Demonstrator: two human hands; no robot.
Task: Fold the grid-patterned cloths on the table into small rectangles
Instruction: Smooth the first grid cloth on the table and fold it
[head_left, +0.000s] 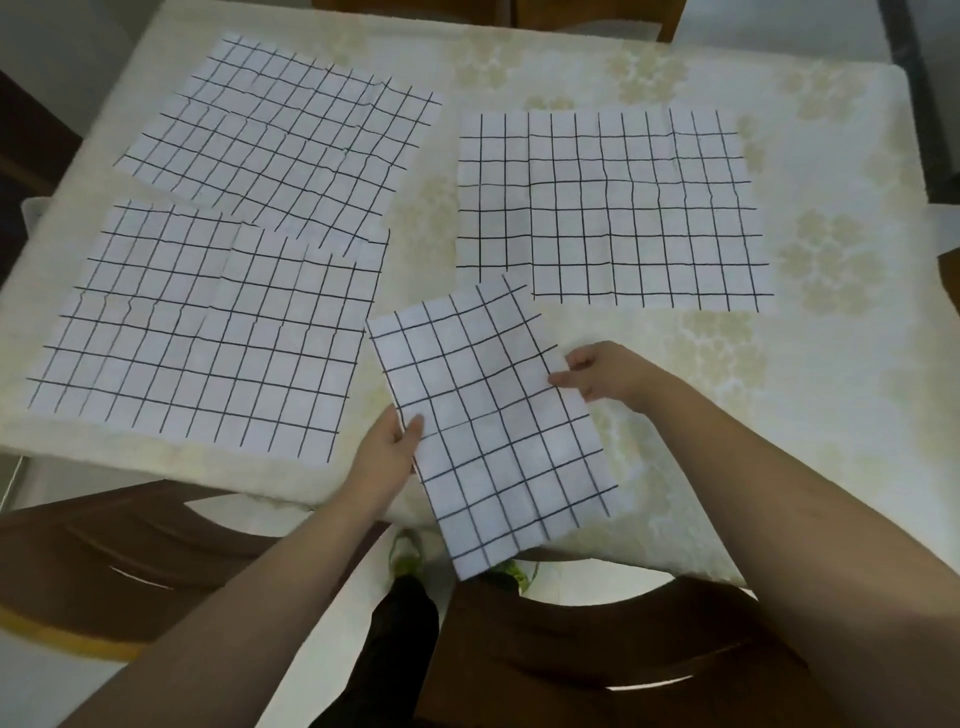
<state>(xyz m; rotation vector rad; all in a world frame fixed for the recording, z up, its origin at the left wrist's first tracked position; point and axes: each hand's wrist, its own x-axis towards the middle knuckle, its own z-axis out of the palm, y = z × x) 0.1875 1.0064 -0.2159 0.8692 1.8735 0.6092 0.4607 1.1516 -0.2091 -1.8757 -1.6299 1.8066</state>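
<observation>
A folded white cloth with a black grid (488, 421) lies tilted at the table's near edge, its lower end hanging past the edge. My left hand (384, 457) pinches its left edge, thumb on top. My right hand (602, 371) pinches its right edge. Three more grid cloths lie spread flat: one at the far left (280, 135), one at the near left (208, 327), and one at the right (613, 208).
The table (779, 415) wears a cream cloth with a pale floral print. Two dark wooden chair backs, one at the left (104, 561) and one at the right (597, 644), stand close under the near edge. My legs and green shoes (408, 551) show between them.
</observation>
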